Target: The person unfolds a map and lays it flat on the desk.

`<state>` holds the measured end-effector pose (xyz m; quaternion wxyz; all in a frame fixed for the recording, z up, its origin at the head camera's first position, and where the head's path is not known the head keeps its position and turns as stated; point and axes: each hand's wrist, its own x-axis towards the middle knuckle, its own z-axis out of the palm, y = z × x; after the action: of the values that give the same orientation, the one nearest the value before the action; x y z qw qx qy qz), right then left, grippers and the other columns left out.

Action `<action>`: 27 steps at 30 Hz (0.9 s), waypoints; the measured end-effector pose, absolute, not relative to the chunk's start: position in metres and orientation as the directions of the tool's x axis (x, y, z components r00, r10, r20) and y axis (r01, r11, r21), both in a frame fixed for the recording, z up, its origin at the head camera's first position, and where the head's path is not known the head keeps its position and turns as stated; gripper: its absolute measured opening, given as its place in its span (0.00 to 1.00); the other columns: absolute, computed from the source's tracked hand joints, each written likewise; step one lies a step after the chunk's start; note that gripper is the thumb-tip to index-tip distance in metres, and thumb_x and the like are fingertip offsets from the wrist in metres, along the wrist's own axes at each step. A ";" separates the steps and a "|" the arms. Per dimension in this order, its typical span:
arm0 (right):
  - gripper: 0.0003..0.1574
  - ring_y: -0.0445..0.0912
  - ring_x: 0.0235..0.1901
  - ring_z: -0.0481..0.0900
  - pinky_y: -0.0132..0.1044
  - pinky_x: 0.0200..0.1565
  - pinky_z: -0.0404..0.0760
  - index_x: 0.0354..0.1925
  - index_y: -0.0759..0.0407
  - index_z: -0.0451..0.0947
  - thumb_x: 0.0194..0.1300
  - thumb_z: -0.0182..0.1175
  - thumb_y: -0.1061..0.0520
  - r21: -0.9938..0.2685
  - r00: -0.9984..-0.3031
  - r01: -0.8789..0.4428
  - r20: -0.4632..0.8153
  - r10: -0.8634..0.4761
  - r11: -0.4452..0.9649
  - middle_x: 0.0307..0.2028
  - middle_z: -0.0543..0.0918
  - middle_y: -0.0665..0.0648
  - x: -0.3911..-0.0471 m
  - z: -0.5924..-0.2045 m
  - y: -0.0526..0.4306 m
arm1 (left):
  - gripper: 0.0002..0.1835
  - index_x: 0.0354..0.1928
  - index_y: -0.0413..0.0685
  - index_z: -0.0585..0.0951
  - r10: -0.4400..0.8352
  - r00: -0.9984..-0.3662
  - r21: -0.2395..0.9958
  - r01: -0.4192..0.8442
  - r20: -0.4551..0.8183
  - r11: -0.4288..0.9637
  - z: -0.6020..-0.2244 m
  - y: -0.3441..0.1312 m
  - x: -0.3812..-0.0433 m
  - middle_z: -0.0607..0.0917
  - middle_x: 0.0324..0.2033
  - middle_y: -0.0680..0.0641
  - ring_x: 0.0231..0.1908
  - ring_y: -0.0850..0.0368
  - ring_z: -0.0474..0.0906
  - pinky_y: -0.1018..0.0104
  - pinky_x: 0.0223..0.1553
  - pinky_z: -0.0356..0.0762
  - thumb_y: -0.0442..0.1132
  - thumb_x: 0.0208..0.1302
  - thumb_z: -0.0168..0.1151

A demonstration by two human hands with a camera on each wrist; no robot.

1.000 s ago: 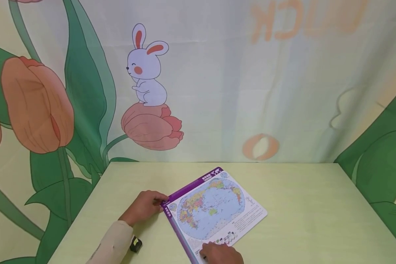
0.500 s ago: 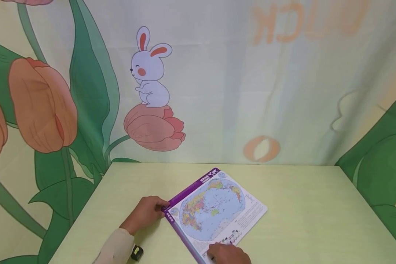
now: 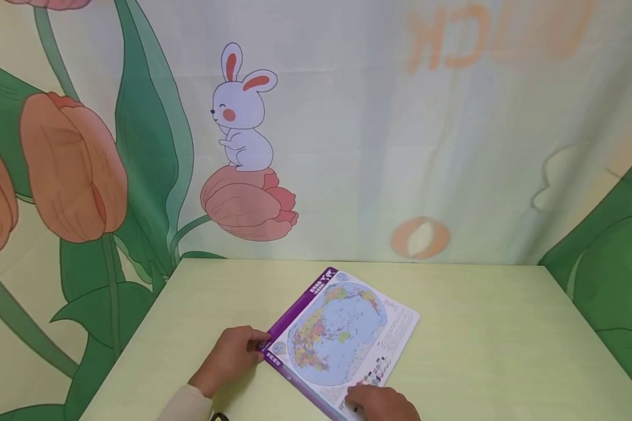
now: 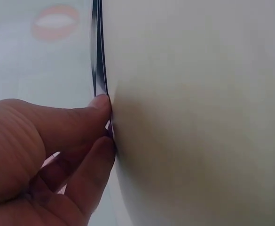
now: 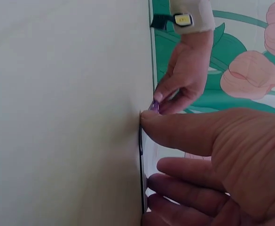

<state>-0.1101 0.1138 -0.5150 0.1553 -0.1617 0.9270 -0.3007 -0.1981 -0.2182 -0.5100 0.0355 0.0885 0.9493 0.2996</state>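
Hands (image 3: 230,355) (image 3: 383,402) hold the map (image 3: 342,336) — head view: printed face (image 3: 360,313) (wrists: thin edge (image 4: 100,56))

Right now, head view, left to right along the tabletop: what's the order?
Left sleeve → left hand → world map. Left out for overlap: right hand, over the map's near part; small dark item beside the sleeve.

The map (image 3: 342,336) had purple edging (image 3: 299,307), blue seas (image 3: 355,321) and multicoloured lands (image 3: 316,327); the worktop (image 3: 484,339) was pale yellow-green, the backdrop (image 3: 337,164) tulip-printed.
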 end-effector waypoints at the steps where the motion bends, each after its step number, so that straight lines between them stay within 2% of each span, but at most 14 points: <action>1: 0.43 0.50 0.41 0.89 0.46 0.38 0.85 0.52 0.48 0.87 0.53 0.72 0.20 -0.607 -0.900 -0.208 -0.188 -0.393 0.767 0.48 0.91 0.49 -0.111 -0.516 0.116 | 0.19 0.51 0.48 0.92 0.185 -0.983 0.574 0.148 -0.006 0.806 -0.511 -0.218 -0.196 0.87 0.36 0.54 0.35 0.60 0.74 0.66 0.39 0.76 0.27 0.57 0.77; 3: 0.47 0.54 0.49 0.89 0.49 0.43 0.87 0.56 0.50 0.87 0.52 0.73 0.20 -0.605 -0.902 -0.204 -0.190 -0.389 0.769 0.54 0.90 0.52 -0.112 -0.516 0.119 | 0.18 0.51 0.48 0.92 0.170 -0.985 0.572 0.140 0.001 0.809 -0.511 -0.217 -0.191 0.87 0.35 0.54 0.35 0.60 0.74 0.66 0.40 0.76 0.28 0.57 0.78; 7: 0.47 0.55 0.52 0.89 0.48 0.47 0.87 0.56 0.50 0.87 0.51 0.74 0.20 -0.610 -0.906 -0.222 -0.159 -0.392 0.761 0.55 0.90 0.53 -0.113 -0.516 0.127 | 0.19 0.52 0.47 0.91 0.135 -0.991 0.574 0.099 -0.022 0.813 -0.510 -0.214 -0.183 0.88 0.37 0.54 0.36 0.60 0.75 0.62 0.43 0.78 0.30 0.57 0.78; 9: 0.46 0.55 0.57 0.88 0.48 0.51 0.87 0.56 0.50 0.87 0.51 0.74 0.21 -0.609 -0.905 -0.270 -0.103 -0.412 0.746 0.57 0.90 0.53 -0.112 -0.516 0.133 | 0.19 0.52 0.47 0.91 0.120 -0.992 0.580 0.074 -0.040 0.811 -0.507 -0.211 -0.179 0.88 0.37 0.54 0.37 0.59 0.75 0.60 0.44 0.78 0.31 0.57 0.79; 12: 0.43 0.52 0.58 0.88 0.45 0.54 0.87 0.55 0.49 0.88 0.51 0.76 0.24 -0.601 -0.893 -0.362 0.005 -0.449 0.713 0.58 0.89 0.53 -0.113 -0.518 0.142 | 0.19 0.52 0.46 0.91 0.113 -0.993 0.586 0.069 -0.040 0.807 -0.503 -0.208 -0.173 0.88 0.36 0.53 0.36 0.58 0.76 0.60 0.43 0.78 0.31 0.56 0.80; 14: 0.41 0.51 0.59 0.87 0.43 0.57 0.86 0.56 0.51 0.88 0.54 0.76 0.27 -0.598 -0.881 -0.396 0.033 -0.473 0.697 0.59 0.89 0.53 -0.116 -0.518 0.149 | 0.19 0.51 0.45 0.91 0.112 -0.993 0.588 0.067 -0.040 0.806 -0.502 -0.207 -0.168 0.88 0.35 0.53 0.36 0.58 0.76 0.61 0.42 0.77 0.32 0.56 0.80; 20: 0.33 0.53 0.62 0.85 0.43 0.62 0.83 0.59 0.52 0.87 0.58 0.78 0.41 -0.638 -0.873 -0.344 -0.055 -0.485 0.690 0.62 0.87 0.53 -0.126 -0.518 0.167 | 0.18 0.49 0.44 0.92 0.106 -0.992 0.609 0.043 -0.068 0.792 -0.506 -0.202 -0.158 0.89 0.35 0.55 0.35 0.60 0.76 0.63 0.40 0.78 0.34 0.54 0.81; 24: 0.32 0.49 0.60 0.85 0.40 0.61 0.83 0.58 0.51 0.87 0.57 0.79 0.44 -0.622 -0.873 -0.366 -0.029 -0.487 0.693 0.61 0.87 0.50 -0.132 -0.520 0.178 | 0.16 0.47 0.44 0.93 0.116 -0.991 0.628 0.045 -0.073 0.777 -0.507 -0.196 -0.150 0.91 0.34 0.55 0.35 0.62 0.78 0.64 0.39 0.79 0.34 0.54 0.82; 27: 0.32 0.47 0.59 0.85 0.38 0.60 0.83 0.58 0.49 0.87 0.56 0.80 0.44 -0.619 -0.874 -0.381 -0.001 -0.485 0.687 0.61 0.87 0.49 -0.135 -0.520 0.186 | 0.14 0.45 0.44 0.93 0.099 -0.989 0.633 0.007 -0.109 0.774 -0.506 -0.188 -0.144 0.91 0.34 0.54 0.36 0.61 0.79 0.61 0.41 0.82 0.34 0.55 0.81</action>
<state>-0.1353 0.1859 -0.5199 0.0825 -0.2367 0.9147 -0.3171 -0.1437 -0.1884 -0.5055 0.0680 0.0283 0.9393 0.3351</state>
